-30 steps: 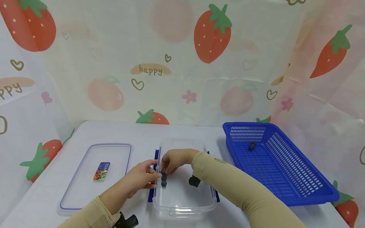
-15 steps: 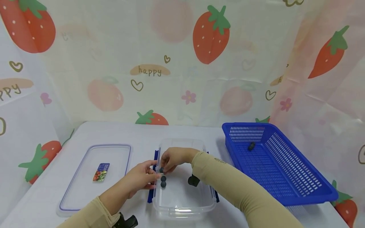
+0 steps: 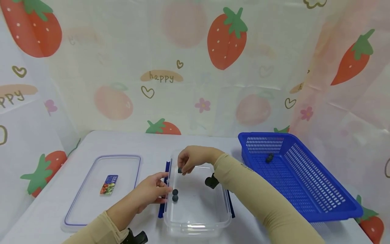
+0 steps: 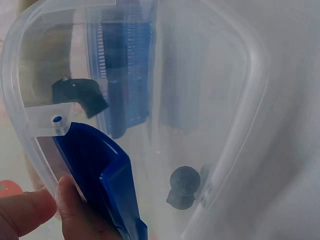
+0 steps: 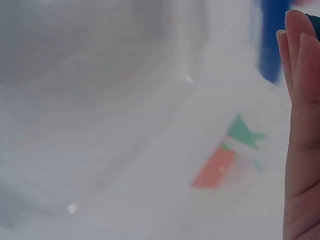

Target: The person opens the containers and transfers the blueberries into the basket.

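Observation:
A clear plastic box (image 3: 198, 224) with blue side latches (image 3: 161, 210) stands in the middle of the table. My left hand (image 3: 152, 189) grips its left rim, the thumb over the top and the fingers outside by the latch. Inside, near that thumb, two dark round blueberries (image 3: 175, 198) lie touching along the left wall; they show through the plastic in the left wrist view. My right hand (image 3: 195, 159) is over the far left part of the box, pinching another blueberry (image 3: 179, 170) between thumb and fingertips. In the right wrist view only the hand's edge and a dark sliver appear.
A blue perforated basket (image 3: 304, 189) stands at the right, with a few dark blueberries (image 3: 269, 158) inside. On the left lies a clear lid (image 3: 82, 189) with a blue seal and a colourful label (image 3: 108, 184). A strawberry-print cloth hangs behind.
My right hand has lifted one blueberry from the row of three and moved it toward the box's far end. Two stay by my left thumb. The left hand has kept its place.

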{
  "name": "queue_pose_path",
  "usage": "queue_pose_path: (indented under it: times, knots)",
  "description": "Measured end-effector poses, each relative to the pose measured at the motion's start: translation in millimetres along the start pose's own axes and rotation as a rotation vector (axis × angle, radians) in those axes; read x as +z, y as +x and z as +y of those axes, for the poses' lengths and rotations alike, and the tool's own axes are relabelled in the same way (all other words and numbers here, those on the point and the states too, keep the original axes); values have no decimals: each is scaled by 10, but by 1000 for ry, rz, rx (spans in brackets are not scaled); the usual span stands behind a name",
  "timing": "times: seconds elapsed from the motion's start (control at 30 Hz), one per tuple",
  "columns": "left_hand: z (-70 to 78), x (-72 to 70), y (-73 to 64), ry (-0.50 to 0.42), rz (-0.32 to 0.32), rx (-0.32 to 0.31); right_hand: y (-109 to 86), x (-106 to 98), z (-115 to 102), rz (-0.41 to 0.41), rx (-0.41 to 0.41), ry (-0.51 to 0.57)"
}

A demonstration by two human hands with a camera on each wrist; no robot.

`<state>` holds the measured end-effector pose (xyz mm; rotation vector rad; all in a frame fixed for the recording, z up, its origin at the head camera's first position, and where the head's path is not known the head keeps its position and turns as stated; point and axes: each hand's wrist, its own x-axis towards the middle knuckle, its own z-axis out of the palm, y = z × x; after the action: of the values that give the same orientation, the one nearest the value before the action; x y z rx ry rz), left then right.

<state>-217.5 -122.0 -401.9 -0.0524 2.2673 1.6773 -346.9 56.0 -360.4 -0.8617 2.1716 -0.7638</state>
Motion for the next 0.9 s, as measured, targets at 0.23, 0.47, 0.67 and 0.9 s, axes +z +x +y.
queue_pose_path:
  times: [0.23, 0.47, 0.67, 0.9]
  knots:
    - [0, -6, 2, 1, 3, 2, -406, -287, -35, 83, -46, -15]
    - [7, -2, -26, 2, 1, 9, -907, -543, 134, 193, -60, -4]
    - [35, -4, -33, -3, 1, -1, -1327, -741, 425, 306, 2, 3]
    - [31, -8, -18, 12, 6, -1, -1772, -943, 850, 433, 100, 2]
